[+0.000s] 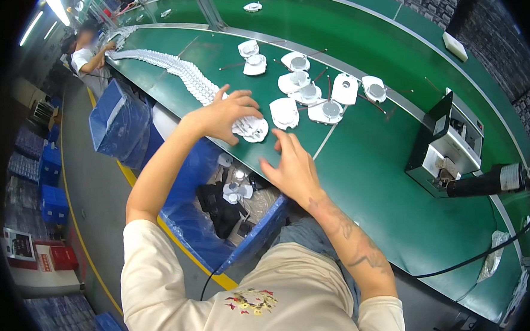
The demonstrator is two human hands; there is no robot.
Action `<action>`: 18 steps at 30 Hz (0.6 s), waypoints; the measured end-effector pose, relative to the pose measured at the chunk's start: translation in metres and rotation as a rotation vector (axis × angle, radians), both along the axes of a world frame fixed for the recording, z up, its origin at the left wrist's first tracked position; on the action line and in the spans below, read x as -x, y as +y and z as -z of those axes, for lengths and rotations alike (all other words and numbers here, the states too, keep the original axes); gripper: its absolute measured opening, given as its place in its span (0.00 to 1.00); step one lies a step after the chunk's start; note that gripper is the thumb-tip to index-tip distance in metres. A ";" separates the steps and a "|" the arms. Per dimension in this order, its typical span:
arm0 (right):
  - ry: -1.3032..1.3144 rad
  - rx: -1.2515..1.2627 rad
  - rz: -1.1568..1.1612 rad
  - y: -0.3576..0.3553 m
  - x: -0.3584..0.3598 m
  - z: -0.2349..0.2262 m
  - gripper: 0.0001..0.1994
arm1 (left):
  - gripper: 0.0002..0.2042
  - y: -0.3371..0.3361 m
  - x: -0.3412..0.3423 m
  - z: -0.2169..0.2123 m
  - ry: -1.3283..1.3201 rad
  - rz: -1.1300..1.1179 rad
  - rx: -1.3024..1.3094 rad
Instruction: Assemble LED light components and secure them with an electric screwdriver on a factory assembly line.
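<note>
My left hand (224,113) rests with fingers spread on the near end of a long overlapping row of white plastic parts (180,72) that runs along the green belt table (372,171). Under its fingertips lies a white round part (253,129). My right hand (293,167) hovers open just to the right of that part, near the table's front edge, and holds nothing. Several loose white round housings (308,93) lie scattered beyond both hands.
A black and white machine (449,145) stands on the table at the right, with a black tool (486,182) and cable beside it. A blue bin (214,223) with dark items sits under the table edge. Another person (86,54) works at the far left.
</note>
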State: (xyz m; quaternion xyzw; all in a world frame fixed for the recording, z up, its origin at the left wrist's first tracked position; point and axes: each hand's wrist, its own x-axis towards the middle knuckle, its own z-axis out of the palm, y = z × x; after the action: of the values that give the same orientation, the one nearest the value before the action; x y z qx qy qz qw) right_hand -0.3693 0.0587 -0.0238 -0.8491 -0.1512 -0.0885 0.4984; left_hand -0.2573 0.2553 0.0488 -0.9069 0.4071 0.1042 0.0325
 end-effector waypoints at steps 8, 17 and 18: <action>0.048 0.182 0.091 0.028 -0.037 0.005 0.22 | 0.33 0.003 -0.016 0.006 0.044 0.125 0.032; 0.085 0.253 0.138 0.041 -0.043 0.006 0.23 | 0.32 0.017 -0.026 0.008 0.110 0.074 0.171; 0.082 0.243 0.136 0.039 -0.042 0.004 0.23 | 0.32 0.015 -0.026 0.005 0.106 0.072 0.161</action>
State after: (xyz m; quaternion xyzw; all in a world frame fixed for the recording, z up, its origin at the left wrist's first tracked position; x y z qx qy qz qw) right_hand -0.3273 0.0974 -0.0276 -0.9143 -0.0824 -0.0685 0.3905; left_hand -0.2317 0.2708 0.0440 -0.8846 0.4474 0.1178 -0.0583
